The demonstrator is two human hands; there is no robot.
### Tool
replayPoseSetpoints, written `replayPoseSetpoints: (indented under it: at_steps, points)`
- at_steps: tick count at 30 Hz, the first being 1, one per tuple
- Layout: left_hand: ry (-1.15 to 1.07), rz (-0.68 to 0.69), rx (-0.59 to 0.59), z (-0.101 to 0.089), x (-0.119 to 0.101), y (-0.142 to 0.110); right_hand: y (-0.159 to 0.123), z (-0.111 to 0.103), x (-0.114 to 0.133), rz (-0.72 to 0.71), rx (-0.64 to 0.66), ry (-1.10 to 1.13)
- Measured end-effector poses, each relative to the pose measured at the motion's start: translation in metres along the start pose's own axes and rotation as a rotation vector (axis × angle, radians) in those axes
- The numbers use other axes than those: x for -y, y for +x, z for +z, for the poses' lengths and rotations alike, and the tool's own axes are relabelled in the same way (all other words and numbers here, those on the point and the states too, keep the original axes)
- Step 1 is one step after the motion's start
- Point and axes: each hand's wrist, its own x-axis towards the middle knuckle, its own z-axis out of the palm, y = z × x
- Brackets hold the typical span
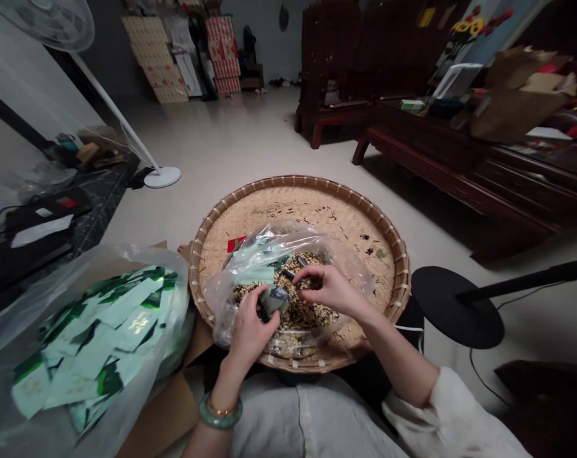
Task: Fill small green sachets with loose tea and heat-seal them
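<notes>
My left hand [252,321] grips a small pale-green packet [273,299] between thumb and fingers, its dark mouth turned upward. My right hand [326,289] curls its fingers over a heap of loose tan and dark dried bits [312,313]; what they pinch, if anything, is hidden. Close to those fingertips lies a slim dark tool with a shiny end [301,260]. The heap sits in a clear plastic bag [224,299] spread open on a round woven bamboo tray [364,235]. More flat pale-green packets [254,275] rest in the bag's left part.
Left of the tray, a large plastic bag [6,356] full of green packets [107,324] stands in a cardboard box [166,407]. A red packet [235,243] lies on the tray. A black round stand base [455,305] is at right; a white fan [161,177] stands beyond.
</notes>
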Motion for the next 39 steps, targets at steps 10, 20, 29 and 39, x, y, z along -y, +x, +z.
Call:
replayPoseSetpoints:
  at_steps: [10,20,29,39]
  points:
    - [0.075,0.036,-0.022,0.001,0.003,0.0,-0.001,0.023,0.031,-0.288,0.013,-0.483]
    - [0.073,0.049,-0.024,0.004,0.0,0.0,-0.002,0.038,0.022,-0.297,-0.086,-0.289]
    - [0.044,0.005,-0.045,-0.001,0.006,-0.002,-0.001,0.029,0.023,-0.36,-0.214,-0.1]
    - [-0.013,-0.112,-0.075,-0.016,0.01,0.0,-0.011,0.047,-0.038,-0.047,0.171,-0.673]
